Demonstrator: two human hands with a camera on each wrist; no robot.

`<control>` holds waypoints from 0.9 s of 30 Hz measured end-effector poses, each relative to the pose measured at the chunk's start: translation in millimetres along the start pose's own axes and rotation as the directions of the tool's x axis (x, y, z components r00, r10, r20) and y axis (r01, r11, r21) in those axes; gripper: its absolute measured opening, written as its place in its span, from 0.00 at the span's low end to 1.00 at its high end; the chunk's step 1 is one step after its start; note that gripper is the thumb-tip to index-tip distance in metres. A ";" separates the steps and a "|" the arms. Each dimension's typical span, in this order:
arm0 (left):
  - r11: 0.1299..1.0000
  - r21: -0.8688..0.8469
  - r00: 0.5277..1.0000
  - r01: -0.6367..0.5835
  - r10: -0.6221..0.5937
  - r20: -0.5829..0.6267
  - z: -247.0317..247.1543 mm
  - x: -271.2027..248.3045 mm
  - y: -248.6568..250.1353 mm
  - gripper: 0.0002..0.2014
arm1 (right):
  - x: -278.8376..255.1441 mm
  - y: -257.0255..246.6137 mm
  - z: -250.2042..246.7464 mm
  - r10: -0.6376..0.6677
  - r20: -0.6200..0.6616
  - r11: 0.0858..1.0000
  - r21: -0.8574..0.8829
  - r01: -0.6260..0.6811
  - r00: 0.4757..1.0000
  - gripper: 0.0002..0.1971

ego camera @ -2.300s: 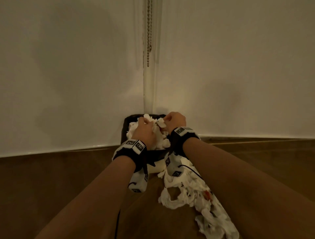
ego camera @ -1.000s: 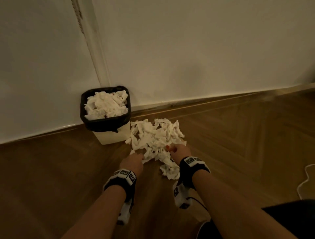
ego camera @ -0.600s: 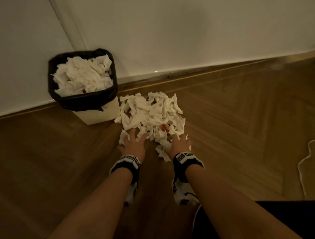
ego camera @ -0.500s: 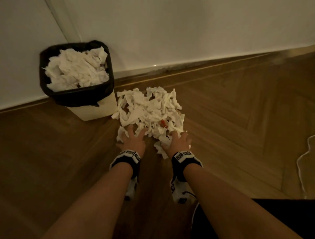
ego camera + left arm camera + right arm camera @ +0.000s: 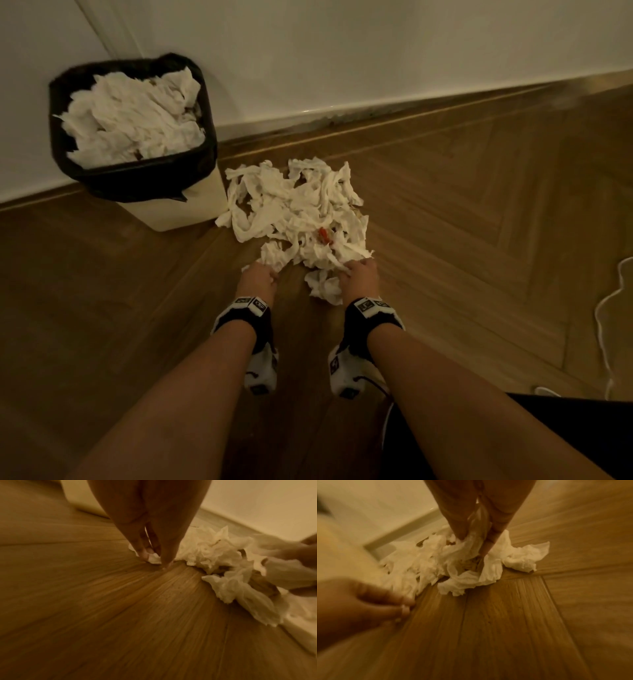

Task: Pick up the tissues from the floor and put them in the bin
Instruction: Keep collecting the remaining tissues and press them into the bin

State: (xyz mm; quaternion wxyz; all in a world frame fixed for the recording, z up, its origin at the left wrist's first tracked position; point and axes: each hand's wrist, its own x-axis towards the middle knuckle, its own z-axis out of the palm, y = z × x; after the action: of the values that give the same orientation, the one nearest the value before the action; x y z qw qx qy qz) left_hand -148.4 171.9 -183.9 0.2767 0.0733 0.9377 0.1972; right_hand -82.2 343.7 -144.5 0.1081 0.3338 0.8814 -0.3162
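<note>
Just below the middle of the head view, the left hand [image 5: 257, 278] reaches down to the near left edge of the tissues [image 5: 294, 209], thumb and fingers pinching a bit of paper against the floor [image 5: 462, 212]. To its right, the right hand [image 5: 359, 279] has its fingers curled into the near right edge of the same pile, with crumpled tissue gripped between thumb and fingers. A small red scrap [image 5: 323, 235] lies among the white paper just above the hands. Further out, at upper left, the bin [image 5: 191, 209] with its black liner stands against the wall [image 5: 342, 51], heaped with tissue, and the pile's far left edge lies just beside its base.
</note>
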 end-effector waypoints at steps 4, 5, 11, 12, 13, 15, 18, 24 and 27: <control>0.964 -0.254 0.992 0.076 -0.099 -0.077 5.4 -4.4 -4.7 0.08 | -3.5 3.4 -0.8 0.244 -0.106 0.841 0.518 -0.156 0.964 0.16; 0.941 -0.326 0.987 0.085 -0.125 -0.103 6.7 -7.8 -5.1 0.10 | -4.6 3.6 0.3 0.332 -0.073 0.705 0.681 -0.196 0.940 0.18; 0.806 -0.582 0.973 0.110 -0.207 -0.103 6.0 -16.9 -3.1 0.26 | -10.7 6.5 -5.3 0.399 0.449 -0.072 0.884 -0.461 0.800 0.12; 0.802 -0.581 0.969 0.138 -0.231 -0.088 6.7 -17.3 -4.2 0.22 | -12.0 8.9 -4.9 0.380 0.493 -0.137 0.867 -0.480 0.782 0.13; 0.777 -0.605 0.960 0.171 -0.269 -0.073 6.1 -17.7 -4.7 0.16 | -13.3 12.0 -3.4 0.361 0.513 -0.191 0.858 -0.476 0.779 0.15; 0.683 -0.698 0.943 0.214 -0.332 -0.036 5.2 -16.8 -6.0 0.09 | -17.6 17.2 -1.4 0.275 0.515 -0.256 0.853 -0.455 0.812 0.17; 0.456 -0.827 0.894 0.329 -0.432 0.117 -0.8 -14.3 -9.3 0.14 | -25.2 24.2 -5.2 0.184 0.543 -0.208 0.836 -0.508 0.819 0.26; -0.082 -0.913 0.857 0.399 -0.322 0.403 -26.8 -23.6 -4.6 0.22 | -35.5 24.7 -17.8 0.171 0.565 0.027 0.817 -0.577 0.807 0.21; -0.060 -0.901 0.845 0.429 -0.325 0.424 -43.4 -28.8 -1.8 0.25 | -45.0 15.7 -29.9 0.026 0.576 -0.114 0.814 -0.570 0.817 0.11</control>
State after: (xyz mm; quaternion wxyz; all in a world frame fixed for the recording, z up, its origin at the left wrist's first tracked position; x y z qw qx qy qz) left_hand -148.1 149.0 -137.1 0.3294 -0.3869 0.5184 0.6878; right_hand -37.4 348.3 -110.9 0.0751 0.4348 0.2390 -0.8650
